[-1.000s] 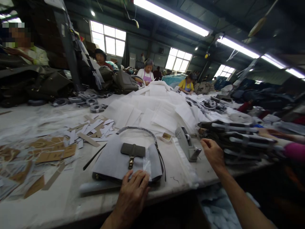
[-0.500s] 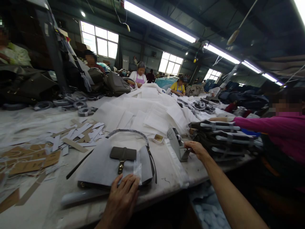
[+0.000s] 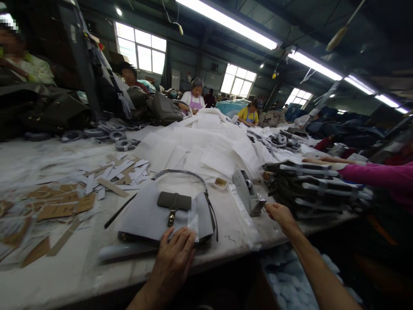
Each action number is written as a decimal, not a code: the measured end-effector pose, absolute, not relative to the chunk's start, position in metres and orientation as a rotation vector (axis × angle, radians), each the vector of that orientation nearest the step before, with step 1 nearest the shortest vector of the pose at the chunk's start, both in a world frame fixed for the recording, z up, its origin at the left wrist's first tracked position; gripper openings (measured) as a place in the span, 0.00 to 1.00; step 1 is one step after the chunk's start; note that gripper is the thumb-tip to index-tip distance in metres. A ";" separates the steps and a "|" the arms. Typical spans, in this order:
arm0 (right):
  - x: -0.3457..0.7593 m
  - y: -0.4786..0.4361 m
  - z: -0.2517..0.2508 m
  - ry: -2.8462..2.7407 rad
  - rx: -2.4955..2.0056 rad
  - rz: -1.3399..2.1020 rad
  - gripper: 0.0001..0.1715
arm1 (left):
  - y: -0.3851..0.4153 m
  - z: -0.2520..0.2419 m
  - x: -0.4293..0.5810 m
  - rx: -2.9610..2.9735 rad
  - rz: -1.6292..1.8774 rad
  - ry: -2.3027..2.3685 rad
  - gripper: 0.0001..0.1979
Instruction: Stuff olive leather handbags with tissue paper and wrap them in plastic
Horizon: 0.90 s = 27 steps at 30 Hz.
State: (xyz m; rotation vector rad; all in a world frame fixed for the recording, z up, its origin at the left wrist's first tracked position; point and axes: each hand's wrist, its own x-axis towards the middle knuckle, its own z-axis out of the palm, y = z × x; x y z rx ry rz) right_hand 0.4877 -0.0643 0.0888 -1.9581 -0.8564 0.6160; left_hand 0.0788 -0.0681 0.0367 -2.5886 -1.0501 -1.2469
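An olive handbag (image 3: 135, 215) lies on the table with pale sheet wrapping over its front. Its flap tab (image 3: 174, 201) and metal clasp stay uncovered, and its wrapped handle (image 3: 180, 172) arches toward the back. My left hand (image 3: 177, 249) rests on the bag's lower front, fingers stretched out, beside a clear plastic strip (image 3: 192, 221). Just right of the grey tape dispenser (image 3: 247, 193), my right hand (image 3: 282, 217) is closed in a pinch at the cutter end. The strip of tape between its fingertips is clear and hardly shows.
White sheets (image 3: 196, 144) heap up behind the bag. Card strips (image 3: 112, 176) and brown tags (image 3: 58, 211) lie left. A small tray (image 3: 221, 184) stands near the dispenser. Stacked dark bags (image 3: 303, 189) sit right, where a co-worker's pink sleeve (image 3: 374, 174) reaches in.
My right hand has drawn slightly away from the dispenser, to the right. My left hand stays on the bag. The view has shifted, and the co-worker at right is further out of view.
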 end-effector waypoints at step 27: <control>0.202 0.031 0.165 -3.456 -1.271 0.217 0.07 | -0.072 0.026 0.079 -2.575 -1.098 -1.101 0.18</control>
